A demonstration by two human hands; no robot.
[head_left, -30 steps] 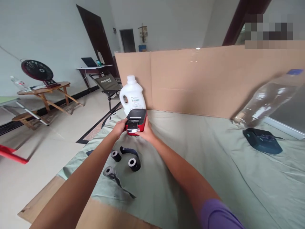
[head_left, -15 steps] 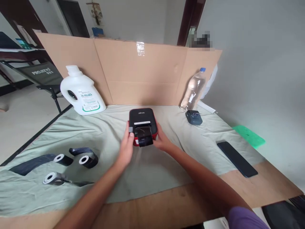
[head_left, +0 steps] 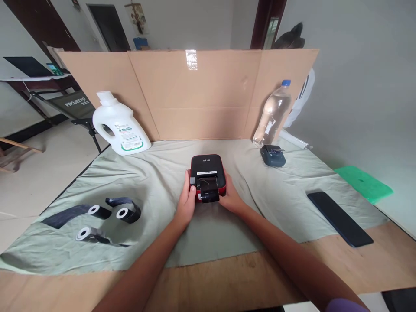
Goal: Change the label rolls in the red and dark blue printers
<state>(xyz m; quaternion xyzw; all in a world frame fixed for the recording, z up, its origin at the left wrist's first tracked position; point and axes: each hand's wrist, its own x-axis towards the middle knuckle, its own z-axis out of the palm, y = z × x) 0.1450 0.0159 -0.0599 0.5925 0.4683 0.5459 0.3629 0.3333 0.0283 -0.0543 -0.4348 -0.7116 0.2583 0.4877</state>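
My left hand (head_left: pixel 186 203) grips the left side of a black and red portable label printer (head_left: pixel 205 164), its thumb along the near left corner. The printer's right side is held by my right hand (head_left: pixel 232 195), whose fingertips are partly hidden behind the casing. A strip of shiny black paper (head_left: pixel 209 193) hangs out of the slot toward me. The printer is low over the green cloth (head_left: pixel 208 236); whether it rests there I cannot tell. To the left lie three rolls of black paper, one of them a roll (head_left: pixel 86 234) with a loose tail.
A white detergent bottle (head_left: pixel 121 125) and a clear bottle with a blue cap (head_left: pixel 273 115) stand before a cardboard screen (head_left: pixel 201 95). A small dark device (head_left: pixel 273 157), a black phone (head_left: pixel 339 219) and a green pad (head_left: pixel 364 184) are on the right.
My view has shifted slightly, so the tabletop things appear farther right. Both hands keep their hold on the printer, which now looks a little lower in the picture.
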